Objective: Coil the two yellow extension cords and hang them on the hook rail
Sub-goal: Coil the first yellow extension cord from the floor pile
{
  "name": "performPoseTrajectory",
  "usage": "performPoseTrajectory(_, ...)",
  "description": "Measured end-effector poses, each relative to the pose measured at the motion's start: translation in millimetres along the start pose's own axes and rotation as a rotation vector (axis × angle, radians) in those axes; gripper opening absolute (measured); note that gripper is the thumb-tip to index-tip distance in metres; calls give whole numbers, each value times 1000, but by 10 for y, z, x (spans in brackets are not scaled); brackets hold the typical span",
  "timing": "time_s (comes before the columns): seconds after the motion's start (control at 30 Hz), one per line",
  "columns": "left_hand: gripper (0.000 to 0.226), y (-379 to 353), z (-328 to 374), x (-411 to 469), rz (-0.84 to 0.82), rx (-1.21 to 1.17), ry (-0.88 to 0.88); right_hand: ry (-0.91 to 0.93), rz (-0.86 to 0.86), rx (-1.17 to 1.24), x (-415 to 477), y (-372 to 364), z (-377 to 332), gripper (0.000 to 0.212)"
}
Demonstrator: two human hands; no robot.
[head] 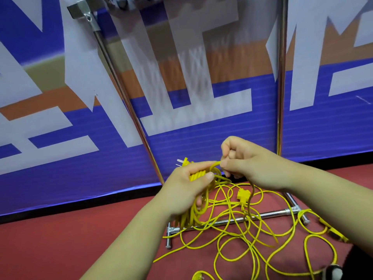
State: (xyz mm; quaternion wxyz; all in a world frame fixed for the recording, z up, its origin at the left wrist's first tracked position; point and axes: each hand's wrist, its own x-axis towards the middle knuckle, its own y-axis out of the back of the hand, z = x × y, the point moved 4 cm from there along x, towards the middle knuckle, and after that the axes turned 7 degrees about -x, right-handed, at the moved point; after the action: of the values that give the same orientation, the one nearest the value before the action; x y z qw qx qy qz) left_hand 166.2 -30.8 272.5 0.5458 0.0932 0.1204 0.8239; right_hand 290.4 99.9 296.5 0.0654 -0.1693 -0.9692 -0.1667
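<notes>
While left hand (187, 191) grips the coil (196, 176), right hand (252, 164) pinches the cord (216, 163) — best keep loops even, feed slack without twists.

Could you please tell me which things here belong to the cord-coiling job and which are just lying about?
Job: coiled cord gripped by left hand; loop pinched by right hand; loose yellow cord on the floor; metal stand.
Lying about: printed banner; black-and-white item, too cropped to identify.
</notes>
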Motion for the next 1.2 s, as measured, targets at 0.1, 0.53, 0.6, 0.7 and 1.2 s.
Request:
performPoseTrajectory(0.1, 21, -93, 18, 1, -74, 23, -21, 29, -47, 10, -35, 43, -23, 17)
performPoseTrajectory(0.53, 18, 520, 174, 124, 382, -631, -133, -152, -136, 115, -94, 249, 400, 10)
performPoseTrajectory(0.6, 12, 635, 124, 122, 460, -630, -142, -156, -113, 116, -79, 253, 397, 9)
performPoseTrajectory(0.7, 10, 753, 89, 97, 545, -664, -152, -118, -91, 80, -48, 199, 367, 14)
performPoseTrajectory(1.2, 13, 898, -134, -47, 557, -491, -60, -142, 126, 80, 55, 91, 381, 12)
